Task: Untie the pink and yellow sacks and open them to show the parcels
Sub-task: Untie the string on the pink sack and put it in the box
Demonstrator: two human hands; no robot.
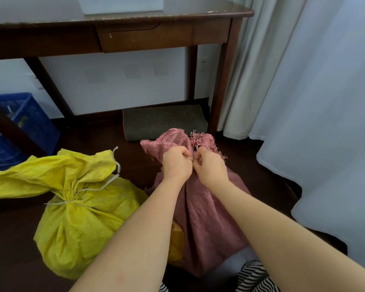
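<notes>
A pink woven sack (207, 224) stands upright on the dark floor in front of me, its frayed mouth bunched at the top. My left hand (176, 163) and my right hand (210, 165) meet at its neck, fingers curled and pinching the gathered fabric or tie there; the tie itself is hidden by my fingers. To the left lies a yellow sack (78, 220), full and tied shut at the neck with a white string (72, 200), its loose top flopped leftward. No parcels show.
A dark wooden desk (145, 32) stands ahead, with a grey mat (164, 121) on the floor beneath it. A blue plastic crate (23, 125) sits at the left. Pale curtains (316, 102) hang along the right side.
</notes>
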